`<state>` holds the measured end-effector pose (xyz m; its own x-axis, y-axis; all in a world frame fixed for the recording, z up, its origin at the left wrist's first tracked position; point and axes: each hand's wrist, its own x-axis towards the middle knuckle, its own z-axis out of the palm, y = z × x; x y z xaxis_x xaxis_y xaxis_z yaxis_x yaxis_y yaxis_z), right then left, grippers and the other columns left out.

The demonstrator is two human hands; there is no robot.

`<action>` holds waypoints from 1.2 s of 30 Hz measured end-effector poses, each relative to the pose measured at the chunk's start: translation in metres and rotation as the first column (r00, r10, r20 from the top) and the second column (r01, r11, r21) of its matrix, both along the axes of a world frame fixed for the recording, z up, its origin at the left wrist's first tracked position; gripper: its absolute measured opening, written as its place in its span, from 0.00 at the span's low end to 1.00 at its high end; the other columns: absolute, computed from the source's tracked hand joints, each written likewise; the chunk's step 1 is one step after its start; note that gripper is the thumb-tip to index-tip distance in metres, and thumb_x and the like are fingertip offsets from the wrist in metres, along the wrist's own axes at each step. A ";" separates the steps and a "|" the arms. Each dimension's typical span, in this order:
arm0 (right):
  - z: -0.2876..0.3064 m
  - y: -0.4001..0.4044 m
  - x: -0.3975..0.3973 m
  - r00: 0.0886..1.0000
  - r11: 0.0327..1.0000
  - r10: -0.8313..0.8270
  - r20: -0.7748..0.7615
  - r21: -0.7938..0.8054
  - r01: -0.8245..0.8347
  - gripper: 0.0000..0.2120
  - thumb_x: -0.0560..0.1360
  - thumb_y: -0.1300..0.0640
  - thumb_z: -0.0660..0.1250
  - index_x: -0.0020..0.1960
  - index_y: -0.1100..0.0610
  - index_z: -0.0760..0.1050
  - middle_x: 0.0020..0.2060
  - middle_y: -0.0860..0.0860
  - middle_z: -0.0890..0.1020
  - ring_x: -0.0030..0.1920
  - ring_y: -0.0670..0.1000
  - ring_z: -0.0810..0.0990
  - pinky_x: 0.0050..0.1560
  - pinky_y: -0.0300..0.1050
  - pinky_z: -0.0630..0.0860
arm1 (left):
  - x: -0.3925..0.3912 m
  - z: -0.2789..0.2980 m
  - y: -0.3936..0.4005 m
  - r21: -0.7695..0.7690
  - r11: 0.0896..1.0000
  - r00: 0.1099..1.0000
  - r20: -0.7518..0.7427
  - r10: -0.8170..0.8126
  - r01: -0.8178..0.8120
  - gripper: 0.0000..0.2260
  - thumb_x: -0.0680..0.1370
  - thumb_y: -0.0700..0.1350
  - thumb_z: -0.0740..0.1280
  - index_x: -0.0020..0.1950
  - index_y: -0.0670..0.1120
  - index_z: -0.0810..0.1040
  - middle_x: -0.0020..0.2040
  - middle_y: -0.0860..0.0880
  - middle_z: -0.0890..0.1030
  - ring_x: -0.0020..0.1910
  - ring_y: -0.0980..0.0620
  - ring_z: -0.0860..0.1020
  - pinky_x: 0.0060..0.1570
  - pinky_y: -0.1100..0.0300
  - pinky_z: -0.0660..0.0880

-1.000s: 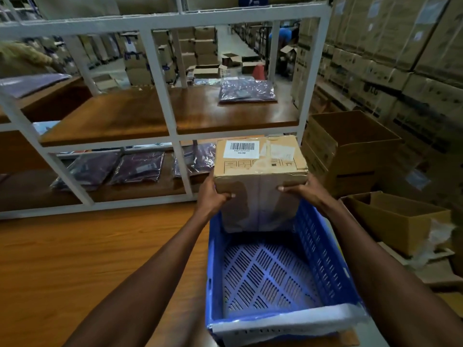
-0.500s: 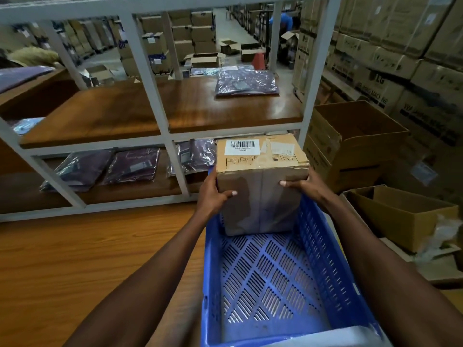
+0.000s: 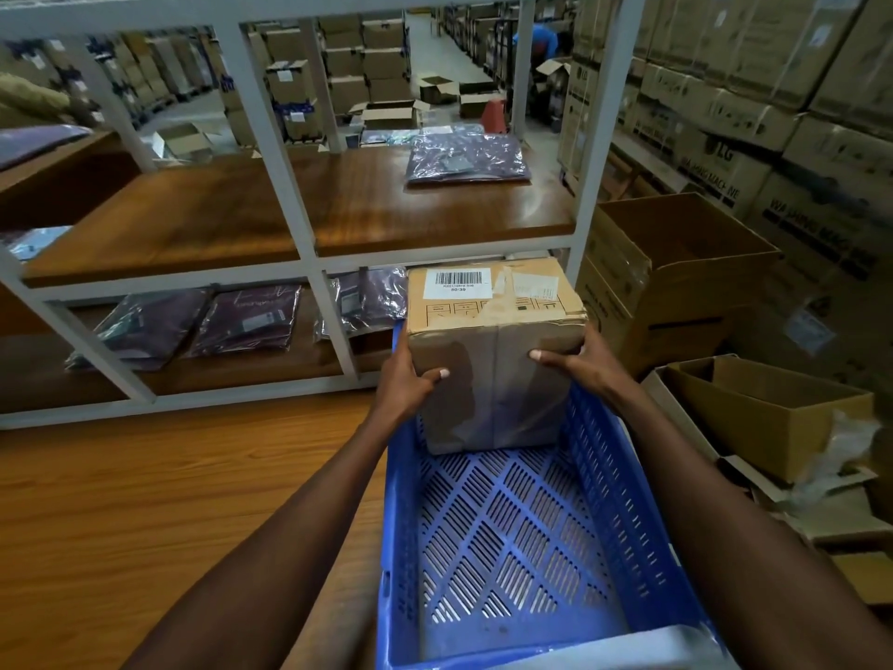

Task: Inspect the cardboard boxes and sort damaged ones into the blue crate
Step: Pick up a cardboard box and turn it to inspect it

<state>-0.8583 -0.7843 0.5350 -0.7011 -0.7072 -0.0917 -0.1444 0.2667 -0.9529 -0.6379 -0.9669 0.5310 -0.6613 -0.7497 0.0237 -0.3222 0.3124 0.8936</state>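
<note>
A taped cardboard box (image 3: 493, 360) with a barcode label on top stands upright at the far end of the blue crate (image 3: 512, 539), its base on or just above the slatted floor. My left hand (image 3: 406, 384) grips its left side, thumb across the front face. My right hand (image 3: 575, 360) grips the right side, thumb on the front. The box's top edge looks creased and its tape is wrinkled. The crate holds nothing else and sits on the wooden table (image 3: 145, 500).
A white metal shelf rack (image 3: 309, 263) stands behind the table with bagged purple garments (image 3: 246, 319) on its shelves. Open cardboard cartons (image 3: 768, 413) lie on the right, and stacked cartons (image 3: 725, 113) line the wall. A person in blue (image 3: 536, 41) bends far back.
Both hands have lowered the box into the far end of the crate. The camera has tilted down, bringing more of the crate floor into view.
</note>
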 end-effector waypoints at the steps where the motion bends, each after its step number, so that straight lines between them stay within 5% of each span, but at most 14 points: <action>1: 0.000 0.000 0.000 1.000 1.000 0.002 -0.003 0.001 -0.002 0.48 0.67 0.49 0.83 0.80 0.53 0.63 0.75 0.53 0.73 0.74 0.56 0.72 0.71 0.56 0.74 | 0.000 0.000 0.000 0.008 1.000 1.000 0.001 -0.003 0.003 0.39 0.78 0.38 0.75 0.84 0.48 0.59 0.72 0.43 0.78 0.71 0.45 0.76 0.62 0.52 0.77; 7: 0.002 0.002 0.003 1.000 1.000 0.021 -0.004 0.000 -0.021 0.46 0.69 0.50 0.82 0.80 0.53 0.63 0.75 0.53 0.73 0.74 0.55 0.72 0.71 0.55 0.74 | 0.002 0.001 -0.001 0.018 1.000 1.000 0.014 -0.004 0.003 0.38 0.79 0.39 0.75 0.84 0.48 0.58 0.72 0.44 0.78 0.71 0.45 0.77 0.66 0.46 0.78; 11: 0.006 0.003 0.006 1.000 1.000 0.019 -0.014 0.004 -0.019 0.52 0.62 0.42 0.82 0.80 0.52 0.64 0.74 0.51 0.74 0.73 0.55 0.73 0.71 0.58 0.75 | 0.003 0.001 0.001 0.011 1.000 1.000 0.012 0.004 -0.005 0.38 0.79 0.40 0.75 0.84 0.49 0.59 0.72 0.44 0.78 0.71 0.45 0.76 0.66 0.45 0.78; 18: 0.005 0.006 0.013 1.000 1.000 -0.026 -0.007 -0.009 0.026 0.45 0.70 0.50 0.82 0.79 0.52 0.63 0.75 0.53 0.73 0.74 0.56 0.72 0.69 0.55 0.76 | 0.006 0.004 0.008 0.030 0.999 1.000 -0.011 0.020 -0.020 0.36 0.79 0.43 0.76 0.83 0.48 0.61 0.72 0.45 0.77 0.71 0.45 0.76 0.63 0.50 0.78; 23: 0.016 0.018 0.028 0.999 0.995 -0.040 -0.002 -0.093 0.040 0.43 0.75 0.53 0.78 0.82 0.47 0.58 0.78 0.52 0.68 0.72 0.50 0.69 0.56 0.40 0.76 | 0.020 0.009 0.017 0.077 0.997 0.996 -0.084 -0.003 0.010 0.35 0.80 0.45 0.74 0.83 0.51 0.60 0.75 0.50 0.74 0.71 0.52 0.73 0.64 0.54 0.76; 25: 0.020 0.027 0.036 0.998 0.991 -0.063 0.020 -0.118 0.065 0.43 0.77 0.53 0.76 0.84 0.46 0.55 0.81 0.52 0.65 0.76 0.53 0.67 0.55 0.37 0.73 | 0.028 0.010 0.021 0.105 0.994 0.993 -0.120 0.006 0.007 0.38 0.81 0.46 0.74 0.85 0.53 0.56 0.80 0.50 0.69 0.76 0.50 0.70 0.70 0.49 0.74; 29: 0.027 0.048 0.057 0.993 0.987 -0.116 -0.001 -0.113 0.115 0.44 0.78 0.50 0.74 0.85 0.45 0.52 0.84 0.54 0.58 0.81 0.57 0.60 0.65 0.47 0.67 | 0.051 0.012 0.039 0.131 0.990 0.985 -0.160 0.069 -0.048 0.38 0.81 0.49 0.73 0.86 0.54 0.55 0.83 0.48 0.64 0.80 0.47 0.66 0.72 0.48 0.72; 36: 0.045 0.091 0.103 0.987 0.974 -0.157 -0.024 -0.167 0.151 0.39 0.78 0.47 0.74 0.83 0.42 0.59 0.82 0.51 0.62 0.79 0.55 0.63 0.70 0.54 0.70 | 0.095 0.031 0.077 0.078 0.993 0.969 -0.225 0.106 -0.090 0.31 0.82 0.52 0.72 0.83 0.56 0.63 0.80 0.51 0.68 0.76 0.49 0.70 0.68 0.50 0.73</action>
<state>-0.7552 -0.6937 0.5802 -0.8034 -0.5937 0.0449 -0.1496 0.1284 -0.9804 -0.5425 -0.8896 0.5620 -0.5675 -0.8155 0.1133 -0.1337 0.2271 0.9646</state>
